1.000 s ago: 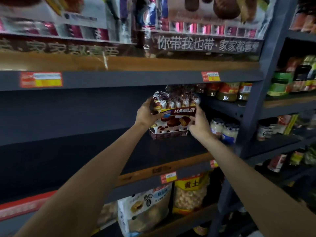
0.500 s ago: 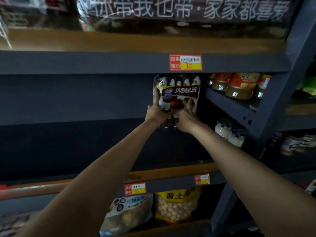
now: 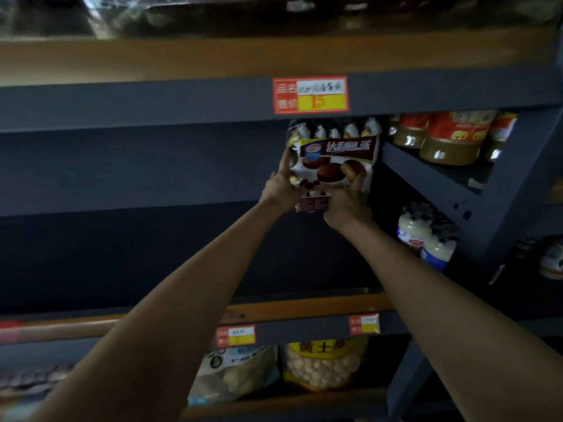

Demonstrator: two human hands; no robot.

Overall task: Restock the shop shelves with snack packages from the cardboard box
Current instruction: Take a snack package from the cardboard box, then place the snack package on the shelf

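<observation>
A brown and white snack package point(image 3: 333, 156) with pictures of chocolate pies stands upright in the dark middle shelf bay, its top just under the upper shelf's front rail point(image 3: 152, 102). My left hand point(image 3: 281, 188) grips its lower left side. My right hand point(image 3: 347, 205) grips its lower right corner from below, thumb on the front. The package's bottom edge is hidden behind my hands, so I cannot tell whether it rests on the shelf. The cardboard box is out of sight.
Jars with red labels point(image 3: 447, 138) and white jars point(image 3: 426, 236) fill the shelves to the right, past a grey upright point(image 3: 515, 184). A price tag point(image 3: 310, 95) sits above the package. Snack bags point(image 3: 326, 367) hang below the lower shelf edge point(image 3: 304, 309).
Both hands raised the package from the shelf's front and pushed it back into the bay, close to the upper shelf. The view moved in and tilted upward.
</observation>
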